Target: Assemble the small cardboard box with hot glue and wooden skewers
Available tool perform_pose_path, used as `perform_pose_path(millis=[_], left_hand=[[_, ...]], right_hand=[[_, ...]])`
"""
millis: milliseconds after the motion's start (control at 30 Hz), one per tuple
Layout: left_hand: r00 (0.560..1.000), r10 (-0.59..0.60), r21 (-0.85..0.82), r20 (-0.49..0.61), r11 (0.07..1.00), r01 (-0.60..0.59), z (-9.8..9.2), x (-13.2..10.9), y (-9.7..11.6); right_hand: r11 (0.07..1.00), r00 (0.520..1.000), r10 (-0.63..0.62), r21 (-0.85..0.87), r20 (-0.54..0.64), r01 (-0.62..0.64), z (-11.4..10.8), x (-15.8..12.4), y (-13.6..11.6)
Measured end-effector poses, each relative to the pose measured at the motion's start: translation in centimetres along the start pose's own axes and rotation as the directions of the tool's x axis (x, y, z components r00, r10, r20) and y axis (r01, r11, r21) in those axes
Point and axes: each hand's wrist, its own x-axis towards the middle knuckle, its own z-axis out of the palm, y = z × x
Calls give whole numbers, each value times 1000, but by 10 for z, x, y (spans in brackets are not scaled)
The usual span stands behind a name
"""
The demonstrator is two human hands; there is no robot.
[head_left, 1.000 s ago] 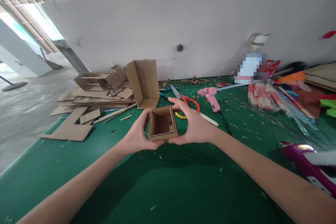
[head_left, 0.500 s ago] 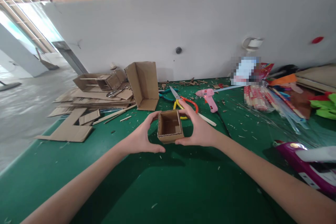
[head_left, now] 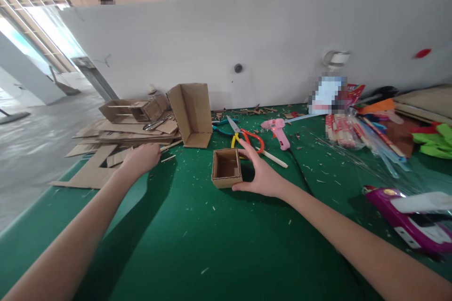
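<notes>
A small open-topped cardboard box (head_left: 226,181) sits on the green table. My right hand (head_left: 263,174) grips its right side, thumb at the front corner and fingers behind. My left hand (head_left: 141,162) is off to the left, fingers curled down over the sticks and cardboard pieces; whatever it may hold is hidden. Thin wooden sticks (head_left: 170,146) poke out beside it. Just beyond stands a taller folded cardboard piece (head_left: 194,115), open towards me. Behind the box lie scissors (head_left: 233,124) and pliers with yellow handles, partly covered by my right fingers.
A pink glue gun (head_left: 280,134) with a black cord lies right of the scissors. Flat cardboard (head_left: 88,169) and a cardboard model (head_left: 123,110) are at the left. Packaged sticks (head_left: 341,129) and a purple-and-white device (head_left: 406,221) occupy the right. A white partition (head_left: 176,42) rises behind.
My left hand has let go of the box and moved left to the sticks and cardboard. The box stays in my right hand, nearly in the same place.
</notes>
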Motion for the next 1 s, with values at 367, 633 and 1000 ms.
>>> perform_pose_path(millis=[367,633,1000], left_hand=[[993,113,329,44,936,-122,11,-1,51],[987,76,514,145,846,-140,69,-23,126],[961,264,265,80,924,-276,80,-27,165]], right_hand=[[1000,999,-30,6,-25,30,1,0,4],[990,986,-138,-47,-96,134,-5,-4,-5],[881,949,-153,-398,275,258,-30,15,-56]])
